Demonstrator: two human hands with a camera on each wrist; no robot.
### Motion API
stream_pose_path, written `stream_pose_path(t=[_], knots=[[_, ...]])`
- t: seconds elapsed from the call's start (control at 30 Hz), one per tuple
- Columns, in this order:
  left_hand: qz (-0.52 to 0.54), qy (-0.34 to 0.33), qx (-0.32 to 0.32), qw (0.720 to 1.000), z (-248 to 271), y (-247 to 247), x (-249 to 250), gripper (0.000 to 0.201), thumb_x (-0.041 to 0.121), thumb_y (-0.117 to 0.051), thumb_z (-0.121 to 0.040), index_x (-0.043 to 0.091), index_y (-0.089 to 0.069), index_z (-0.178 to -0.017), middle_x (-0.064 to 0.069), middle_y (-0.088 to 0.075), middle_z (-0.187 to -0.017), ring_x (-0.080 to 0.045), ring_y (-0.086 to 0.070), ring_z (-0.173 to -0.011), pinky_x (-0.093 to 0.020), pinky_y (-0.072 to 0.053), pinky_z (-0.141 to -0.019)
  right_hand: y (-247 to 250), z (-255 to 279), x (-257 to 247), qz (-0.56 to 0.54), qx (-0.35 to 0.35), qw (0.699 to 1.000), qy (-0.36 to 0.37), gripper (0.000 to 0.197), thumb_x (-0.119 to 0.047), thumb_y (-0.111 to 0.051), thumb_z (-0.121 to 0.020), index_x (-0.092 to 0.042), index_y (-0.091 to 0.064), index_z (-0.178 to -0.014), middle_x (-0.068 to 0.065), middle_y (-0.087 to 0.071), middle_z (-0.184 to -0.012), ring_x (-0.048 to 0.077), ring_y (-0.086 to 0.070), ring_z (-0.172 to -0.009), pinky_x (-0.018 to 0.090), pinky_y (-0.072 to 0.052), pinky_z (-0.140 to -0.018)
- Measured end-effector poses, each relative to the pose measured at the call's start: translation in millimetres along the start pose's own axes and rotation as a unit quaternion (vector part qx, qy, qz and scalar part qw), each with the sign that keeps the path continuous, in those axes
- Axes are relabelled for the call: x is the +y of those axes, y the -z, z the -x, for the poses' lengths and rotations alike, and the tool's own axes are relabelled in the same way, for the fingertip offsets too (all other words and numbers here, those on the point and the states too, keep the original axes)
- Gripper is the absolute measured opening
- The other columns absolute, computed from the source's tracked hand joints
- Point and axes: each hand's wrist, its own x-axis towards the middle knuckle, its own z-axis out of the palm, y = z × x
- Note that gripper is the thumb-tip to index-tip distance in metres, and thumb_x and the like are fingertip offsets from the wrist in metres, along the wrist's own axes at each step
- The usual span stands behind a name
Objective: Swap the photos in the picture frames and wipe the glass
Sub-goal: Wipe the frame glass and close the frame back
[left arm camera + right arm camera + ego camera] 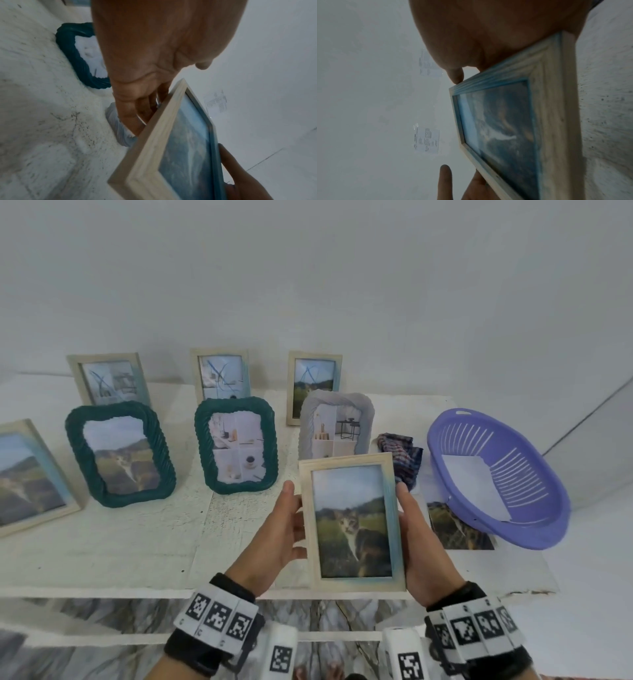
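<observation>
Both hands, the left hand (279, 537) and right hand (419, 546), grip the cat-photo frame (352, 522) by its sides above the desk's (137, 546) front edge, apparently finished; standing it back comes next.

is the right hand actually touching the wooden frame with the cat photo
Touching. In the head view the right hand grips the wooden frame along its right edge; the right wrist view shows the thumb on its rim.

Bare white tabletop (130, 542) lies open at lower left of the head view. Ahead, two dark green rope-edged frames (120, 453) block the middle; at right a purple slotted plastic basket (496, 474) and checked cloth (402, 457) crowd the surface.
</observation>
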Motion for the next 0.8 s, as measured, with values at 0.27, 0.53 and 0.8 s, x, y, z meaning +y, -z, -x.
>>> stream_pose_path(t=[0.27, 0.53, 0.8], knots=[[-0.007, 0.041, 0.001, 0.999, -6, -4, 23, 0.082, 0.082, -0.013, -0.073, 0.038, -0.061, -0.123, -0.005, -0.073, -0.113, -0.024, -0.069, -0.106, -0.052, -0.054, -0.090, -2, -14, -11, 0.040, -0.048, 0.998, -0.024, 0.067, -0.064, -0.043, -0.087, -0.011, -0.070, -0.118, 0.017, -0.072, -0.101, 0.030, -0.071, -0.083, 0.037, -0.054, -0.073], [0.054, 0.029, 0.071, 0.996, 15, 37, 53, 0.085, 0.081, -0.012, -0.070, 0.035, -0.061, -0.122, -0.002, -0.073, -0.113, -0.021, -0.070, -0.102, -0.041, -0.053, -0.081, -52, -31, -28, 0.105, -0.129, 0.986, 0.017, 0.054, -0.053, -0.039, -0.090, -0.020, -0.061, -0.126, 0.009, -0.070, -0.116, 0.028, -0.067, -0.107, 0.046, -0.050, -0.096], [0.015, -0.120, 0.184, 0.975, 48, 146, 133, 0.070, 0.071, -0.020, -0.089, 0.026, -0.063, -0.122, -0.009, -0.073, -0.110, -0.025, -0.071, -0.095, -0.040, -0.058, -0.072, -180, -72, -64, 0.177, -0.240, 0.949, 0.104, 0.055, -0.058, -0.046, -0.092, -0.019, -0.064, -0.125, 0.028, -0.060, -0.124, 0.044, -0.058, -0.113, 0.068, -0.040, -0.098]])
